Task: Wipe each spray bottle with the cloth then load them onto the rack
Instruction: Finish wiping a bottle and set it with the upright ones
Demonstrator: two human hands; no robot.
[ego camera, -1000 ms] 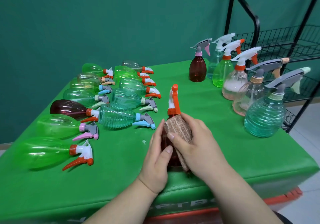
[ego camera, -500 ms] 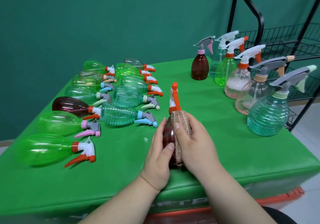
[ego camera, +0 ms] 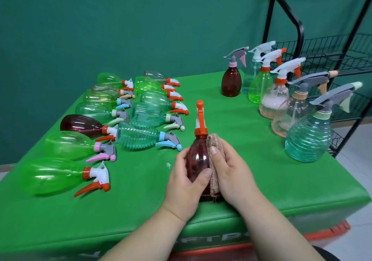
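Grip of the left hand (ego camera: 187, 182) is clamped round the upright dark-red spray bottle (ego camera: 198, 158), near the front edge of the surface (ego camera: 261, 170); the right hand (ego camera: 231, 172) pinches the brown cloth (ego camera: 216, 142) against the bottle's right side.

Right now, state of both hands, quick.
Left hand: closed, gripping the red spray bottle.
Right hand: closed, holding the cloth against that bottle.

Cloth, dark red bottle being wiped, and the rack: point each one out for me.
cloth (ego camera: 218, 142), head view, upper fold of the fabric.
dark red bottle (ego camera: 198, 156), head view, middle of its body.
rack (ego camera: 326, 46), head view, upper wire shelf.
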